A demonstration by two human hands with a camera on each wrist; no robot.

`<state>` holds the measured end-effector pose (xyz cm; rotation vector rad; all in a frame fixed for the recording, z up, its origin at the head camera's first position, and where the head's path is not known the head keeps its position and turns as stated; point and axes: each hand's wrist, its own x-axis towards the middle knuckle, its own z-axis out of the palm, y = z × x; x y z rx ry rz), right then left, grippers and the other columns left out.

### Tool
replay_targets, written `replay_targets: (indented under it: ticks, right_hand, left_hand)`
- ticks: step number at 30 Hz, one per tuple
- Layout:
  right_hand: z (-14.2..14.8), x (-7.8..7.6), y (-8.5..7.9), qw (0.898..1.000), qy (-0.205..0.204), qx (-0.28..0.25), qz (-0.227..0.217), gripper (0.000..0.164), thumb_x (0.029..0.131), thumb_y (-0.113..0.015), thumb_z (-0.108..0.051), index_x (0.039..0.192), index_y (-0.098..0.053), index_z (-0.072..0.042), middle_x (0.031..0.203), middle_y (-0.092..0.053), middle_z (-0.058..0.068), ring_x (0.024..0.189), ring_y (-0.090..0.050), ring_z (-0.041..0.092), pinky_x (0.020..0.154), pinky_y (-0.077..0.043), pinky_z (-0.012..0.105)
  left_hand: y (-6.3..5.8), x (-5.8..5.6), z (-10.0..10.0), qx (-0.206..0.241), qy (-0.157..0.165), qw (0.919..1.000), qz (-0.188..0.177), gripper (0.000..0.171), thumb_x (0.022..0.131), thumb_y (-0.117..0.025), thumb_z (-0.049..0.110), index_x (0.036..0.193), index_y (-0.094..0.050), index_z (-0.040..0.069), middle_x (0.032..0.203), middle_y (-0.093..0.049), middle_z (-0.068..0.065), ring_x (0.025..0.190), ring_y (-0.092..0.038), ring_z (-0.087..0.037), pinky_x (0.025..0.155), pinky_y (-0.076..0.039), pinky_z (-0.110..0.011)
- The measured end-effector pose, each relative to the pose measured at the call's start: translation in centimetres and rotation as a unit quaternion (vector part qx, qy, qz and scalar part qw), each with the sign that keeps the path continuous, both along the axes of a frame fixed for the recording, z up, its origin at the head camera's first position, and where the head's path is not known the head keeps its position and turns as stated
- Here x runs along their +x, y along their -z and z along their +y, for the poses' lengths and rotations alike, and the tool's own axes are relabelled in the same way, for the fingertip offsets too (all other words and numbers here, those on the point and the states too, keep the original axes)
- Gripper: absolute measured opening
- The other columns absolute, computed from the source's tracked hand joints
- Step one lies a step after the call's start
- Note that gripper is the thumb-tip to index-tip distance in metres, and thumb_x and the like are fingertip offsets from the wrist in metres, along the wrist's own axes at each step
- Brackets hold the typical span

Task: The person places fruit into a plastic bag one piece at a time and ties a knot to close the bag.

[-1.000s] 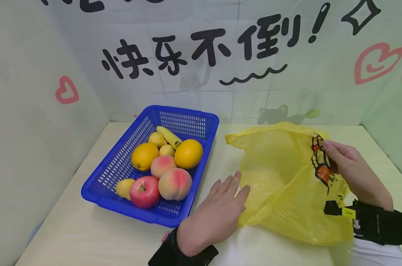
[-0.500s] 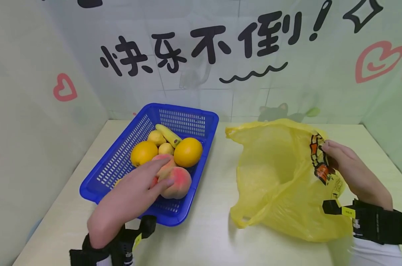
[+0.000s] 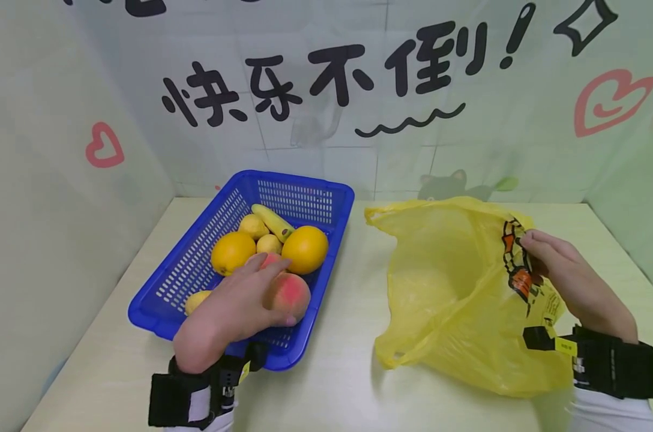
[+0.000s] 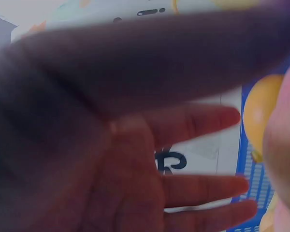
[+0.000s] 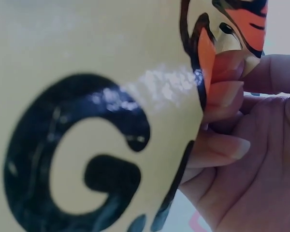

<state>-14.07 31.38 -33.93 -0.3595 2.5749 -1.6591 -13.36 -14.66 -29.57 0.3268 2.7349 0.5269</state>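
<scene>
My left hand reaches over the blue basket, thumb and fingers spread on either side of the front peach. In the left wrist view its fingers are nearly straight, with the peach just beyond their tips. A second peach shows partly behind that hand, which hides the red apple. On the right, my right hand pinches the edge of a yellow plastic bag with an orange and black print. The right wrist view has the fingers curled at the bag's edge.
Also in the basket are two oranges, a banana and several small yellow fruits. The bag's mouth faces the basket, with a strip of pale table between them. A printed backdrop stands behind.
My left hand has gone from the bag's left edge over to the basket, then lowered around the front peach. My right hand keeps its hold on the bag in nearly the same place.
</scene>
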Motion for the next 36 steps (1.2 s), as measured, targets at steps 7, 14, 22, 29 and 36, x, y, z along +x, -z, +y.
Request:
replay_targets:
  ticks: [7, 14, 22, 29, 36]
  right_hand:
    - [-0.1, 0.0, 0.0, 1.0, -0.003, -0.018, -0.002, 0.027, 0.109, -0.032, -0.021, 0.095, -0.051, -0.008, 0.08, -0.046, -0.003, 0.071, -0.044, 0.016, 0.062, -0.033, 0.03]
    - [-0.2, 0.1, -0.3, 1.0, 0.008, -0.008, -0.004, 0.028, 0.109, -0.033, -0.023, 0.091, -0.049, -0.008, 0.075, -0.042, -0.001, 0.068, -0.043, 0.019, 0.064, -0.034, 0.029]
    - [0.0, 0.3, -0.5, 1.0, -0.009, -0.023, -0.001, 0.028, 0.109, -0.033, -0.025, 0.092, -0.046, -0.007, 0.076, -0.037, 0.002, 0.068, -0.039, 0.022, 0.062, -0.032, 0.034]
    - [-0.3, 0.3, -0.6, 1.0, -0.01, 0.003, -0.005, 0.031, 0.109, -0.032, -0.027, 0.087, -0.041, -0.007, 0.073, -0.034, 0.004, 0.065, -0.038, 0.025, 0.061, -0.031, 0.035]
    - [-0.7, 0.2, -0.6, 1.0, -0.014, 0.014, -0.005, 0.032, 0.109, -0.031, -0.027, 0.088, -0.04, -0.006, 0.075, -0.034, 0.004, 0.069, -0.039, 0.023, 0.062, -0.031, 0.034]
  left_hand:
    - [0.1, 0.1, 0.0, 0.013, 0.017, 0.9997, -0.009, 0.083, 0.078, -0.082, 0.038, 0.15, -0.042, 0.025, 0.155, -0.038, -0.01, 0.132, -0.046, -0.032, 0.105, -0.039, -0.066]
    - [0.1, 0.1, 0.8, 0.003, 0.016, 0.9996, -0.023, 0.069, 0.082, -0.08, 0.028, 0.144, -0.05, 0.025, 0.145, -0.054, -0.004, 0.121, -0.054, -0.025, 0.105, -0.043, -0.058]
    - [-0.3, 0.0, 1.2, -0.031, 0.018, 0.999, -0.027, 0.06, 0.085, -0.077, 0.019, 0.141, -0.054, 0.023, 0.139, -0.053, -0.007, 0.114, -0.054, -0.03, 0.1, -0.047, -0.059]
    - [-0.6, -1.8, 1.9, -0.105, 0.079, 0.9905, -0.043, 0.057, 0.085, -0.076, 0.013, 0.138, -0.056, 0.023, 0.119, -0.052, -0.007, 0.101, -0.052, -0.027, 0.083, -0.056, -0.044]
    - [-0.9, -3.1, 2.7, -0.178, 0.12, 0.9735, -0.08, 0.065, 0.082, -0.076, 0.012, 0.14, -0.05, 0.024, 0.112, -0.052, -0.007, 0.1, -0.049, -0.025, 0.075, -0.053, -0.037]
